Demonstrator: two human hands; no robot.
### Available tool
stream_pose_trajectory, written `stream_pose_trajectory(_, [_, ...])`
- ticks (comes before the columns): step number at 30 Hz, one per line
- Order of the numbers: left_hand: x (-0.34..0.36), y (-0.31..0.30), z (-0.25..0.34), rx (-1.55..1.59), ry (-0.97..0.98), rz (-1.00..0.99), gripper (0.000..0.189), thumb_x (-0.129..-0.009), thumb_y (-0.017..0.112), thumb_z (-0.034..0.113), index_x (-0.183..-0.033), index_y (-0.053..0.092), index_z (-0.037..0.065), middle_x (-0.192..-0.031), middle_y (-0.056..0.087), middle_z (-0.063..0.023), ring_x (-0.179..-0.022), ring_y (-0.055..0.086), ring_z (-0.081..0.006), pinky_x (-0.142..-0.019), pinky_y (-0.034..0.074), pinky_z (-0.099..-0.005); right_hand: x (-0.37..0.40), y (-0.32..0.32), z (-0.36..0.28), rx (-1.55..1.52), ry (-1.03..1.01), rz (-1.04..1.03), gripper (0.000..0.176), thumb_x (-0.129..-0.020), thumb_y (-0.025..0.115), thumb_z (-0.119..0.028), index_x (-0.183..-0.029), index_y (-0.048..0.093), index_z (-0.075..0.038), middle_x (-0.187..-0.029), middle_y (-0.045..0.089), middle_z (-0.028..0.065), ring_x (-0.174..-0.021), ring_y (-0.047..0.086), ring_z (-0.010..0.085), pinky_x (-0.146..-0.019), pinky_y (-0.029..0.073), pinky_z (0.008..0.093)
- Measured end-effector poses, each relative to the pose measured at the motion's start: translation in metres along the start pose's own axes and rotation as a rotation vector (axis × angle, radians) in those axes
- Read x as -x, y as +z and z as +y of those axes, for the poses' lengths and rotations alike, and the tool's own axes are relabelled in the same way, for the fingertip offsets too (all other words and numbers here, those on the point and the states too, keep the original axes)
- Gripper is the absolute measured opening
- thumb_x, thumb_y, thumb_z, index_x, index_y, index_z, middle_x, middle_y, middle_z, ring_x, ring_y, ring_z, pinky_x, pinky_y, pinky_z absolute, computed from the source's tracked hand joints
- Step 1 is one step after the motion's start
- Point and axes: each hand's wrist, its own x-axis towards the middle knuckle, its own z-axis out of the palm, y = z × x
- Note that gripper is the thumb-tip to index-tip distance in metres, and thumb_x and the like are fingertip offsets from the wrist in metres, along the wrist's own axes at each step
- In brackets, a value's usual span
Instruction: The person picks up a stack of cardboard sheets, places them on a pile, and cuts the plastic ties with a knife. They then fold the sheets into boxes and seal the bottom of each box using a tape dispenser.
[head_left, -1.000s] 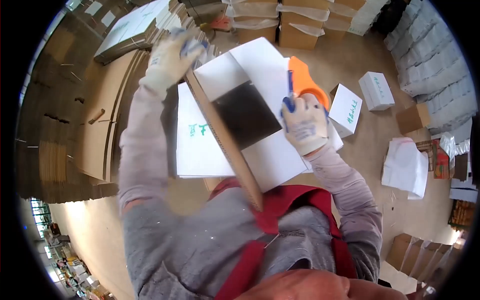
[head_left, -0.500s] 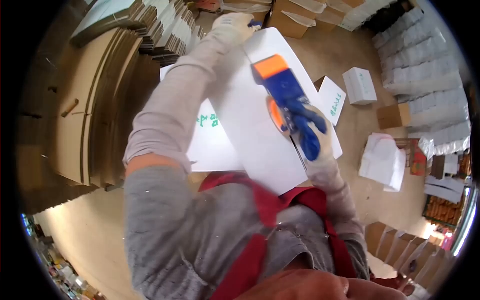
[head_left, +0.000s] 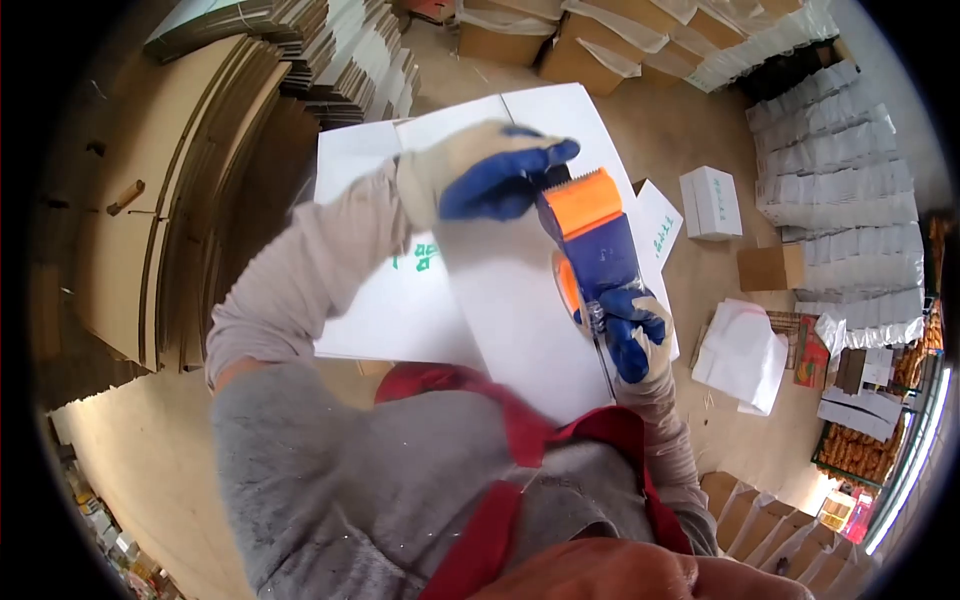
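Note:
My right hand (head_left: 637, 335), in a blue-palmed work glove, grips the handle of a blue and orange tape dispenser (head_left: 605, 250). Its toothed orange front edge points up and away over a large white carton (head_left: 530, 320). An orange-sided tape roll (head_left: 570, 285) shows on its left side. My left hand (head_left: 490, 180), gloved alike, hovers over the carton with fingers stretched toward the dispenser's front end, its fingertips right beside it. A seam runs along the carton's top, and a flap to the left carries green writing (head_left: 425, 257).
Stacks of flat cardboard (head_left: 170, 200) stand on the left. To the right on the floor are a small white box (head_left: 711, 203), a brown box (head_left: 770, 267) and a white sack-like sheet (head_left: 742, 355). Bundled white stacks (head_left: 850, 190) line the right; open brown cartons (head_left: 590, 50) stand behind.
My left hand has come back from the carton's far end to beside the dispenser. My right hand, with the tape dispenser, sits lower in view, and the dispenser's front has tilted up.

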Motion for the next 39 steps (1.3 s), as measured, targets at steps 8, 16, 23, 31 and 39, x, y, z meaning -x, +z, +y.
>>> stream_pose_trajectory(8, [-0.008,-0.002,-0.001,0.14,0.09,0.051,0.014,-0.084,0.056,0.014,-0.091,0.058,0.002,-0.064,0.052,-0.0011,-0.041,0.045,-0.0097,-0.036,0.033,-0.0219,-0.002,-0.01,0.005,-0.099,0.107,0.045,0.02,-0.082,0.057,-0.014,-0.094,0.058,0.002,-0.09,0.058,0.0122,-0.078,0.06,0.023,-0.073,0.05,0.0364])
stream_pose_trajectory(16, [0.014,0.004,-0.009,0.083,-0.006,0.055,0.042,-0.087,0.053,0.013,-0.126,0.045,0.002,-0.107,0.061,-0.0075,-0.051,0.051,-0.0084,-0.042,0.04,-0.0196,-0.01,-0.006,-0.001,-0.521,0.068,0.286,0.022,-0.087,0.049,-0.005,-0.108,0.055,-0.003,-0.112,0.054,0.0101,-0.098,0.056,0.0228,-0.087,0.046,0.0376])
stream_pose_trajectory(23, [0.012,0.042,-0.018,0.12,-0.036,0.028,0.037,-0.084,0.056,0.011,-0.119,0.049,-0.002,-0.09,0.061,-0.0074,-0.051,0.053,-0.011,-0.041,0.041,-0.0216,-0.01,-0.001,0.006,-0.506,0.017,0.213,0.023,-0.088,0.05,-0.007,-0.11,0.055,-0.001,-0.11,0.055,0.0093,-0.097,0.056,0.0218,-0.087,0.045,0.0366])
stream_pose_trajectory(31, [-0.005,0.051,-0.018,-0.262,0.005,0.3,0.019,-0.079,0.052,0.009,-0.089,0.062,-0.004,-0.069,0.061,-0.0108,-0.05,0.057,-0.0174,-0.044,0.047,-0.0301,-0.008,0.003,0.012,-0.239,-0.041,0.095,0.027,-0.088,0.052,-0.01,-0.113,0.053,0.0,-0.107,0.056,0.0091,-0.091,0.055,0.0183,-0.081,0.046,0.0317])
stream_pose_trajectory(39, [-0.045,-0.043,-0.013,-1.362,0.56,0.6,0.016,-0.078,0.059,0.019,-0.091,0.066,0.011,-0.09,0.064,-0.0103,-0.078,0.061,-0.0291,-0.072,0.048,-0.0364,-0.036,0.02,-0.01,-0.214,0.016,0.148,0.028,-0.088,0.053,-0.01,-0.11,0.055,0.008,-0.097,0.058,0.0088,-0.083,0.056,0.0136,-0.074,0.046,0.0249])
